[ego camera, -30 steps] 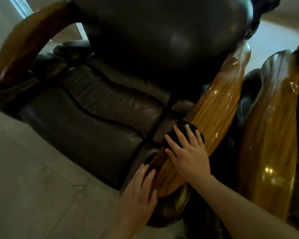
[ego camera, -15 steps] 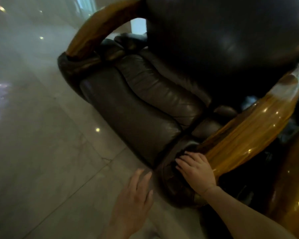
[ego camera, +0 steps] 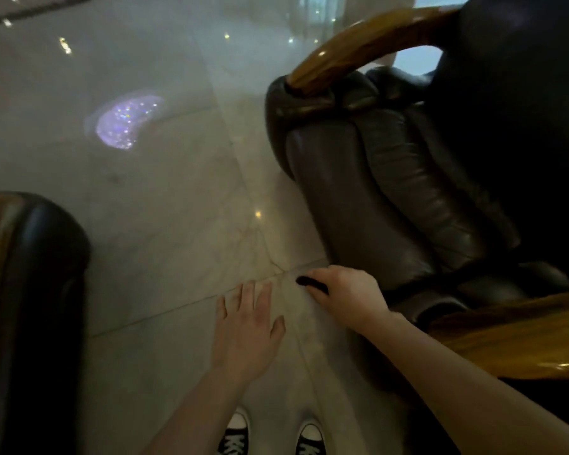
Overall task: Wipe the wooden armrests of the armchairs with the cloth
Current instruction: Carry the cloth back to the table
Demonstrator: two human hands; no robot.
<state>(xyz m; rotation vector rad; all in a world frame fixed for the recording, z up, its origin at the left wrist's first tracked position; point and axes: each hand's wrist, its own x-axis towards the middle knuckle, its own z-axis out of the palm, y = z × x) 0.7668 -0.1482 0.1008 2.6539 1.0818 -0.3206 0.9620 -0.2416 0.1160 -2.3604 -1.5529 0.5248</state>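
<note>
The step in hand looks like a move between armrests, the right hand (ego camera: pixel 345 293) clear of the wood at the front corner of the dark leather armchair (ego camera: pixel 391 198). To do it well, I would refold the cloth (ego camera: pixel 311 284) so a clean face shows, then lay it flat on the far wooden armrest (ego camera: pixel 352 50) and stroke along the grain from top to front end. The right hand is curled closed around the dark cloth, only a tip showing. The left hand (ego camera: pixel 247 326) hangs over the floor (ego camera: pixel 145 224), fingers spread, holding nothing. The near armrest (ego camera: pixel 523 336) lies just behind the right wrist.
</note>
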